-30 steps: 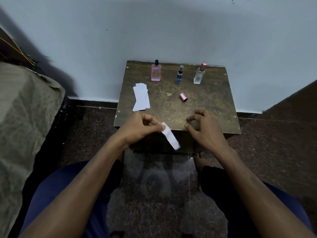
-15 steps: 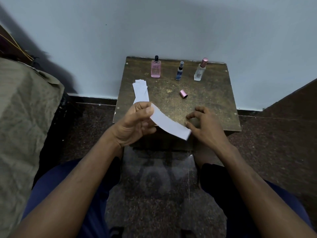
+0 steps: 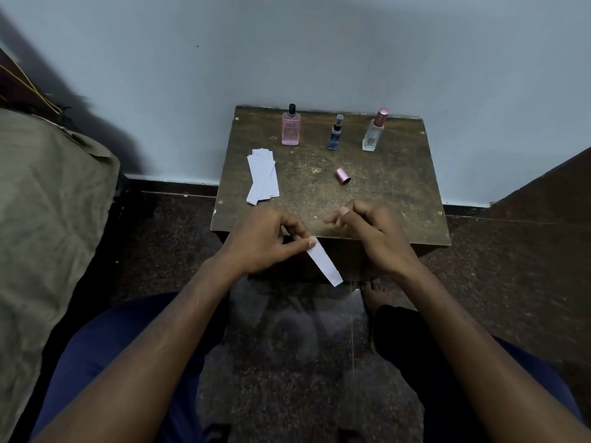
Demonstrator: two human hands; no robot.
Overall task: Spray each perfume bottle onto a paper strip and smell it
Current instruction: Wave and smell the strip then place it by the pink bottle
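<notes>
Three perfume bottles stand in a row at the back of a small wooden table (image 3: 399, 199): a pink bottle (image 3: 291, 129) with a black top on the left, a small blue bottle (image 3: 335, 134) in the middle, a clear bottle (image 3: 374, 131) with a pink cap on the right. A loose pink cap (image 3: 343, 175) lies on the table. My left hand (image 3: 265, 241) pinches a white paper strip (image 3: 324, 265) that hangs down over the table's near edge. My right hand (image 3: 371, 228) hovers beside it, fingers loosely curled, holding nothing.
A stack of white paper strips (image 3: 262, 177) lies at the table's left side. A pale wall stands right behind the table. Olive cloth (image 3: 41, 219) covers something at my left. My knees and a bare foot (image 3: 374, 292) are below the table edge, on a dark floor.
The strip was raised toward my face half a second ago. Now my left hand has lowered it back to the table's near edge, and my right hand has opened slightly.
</notes>
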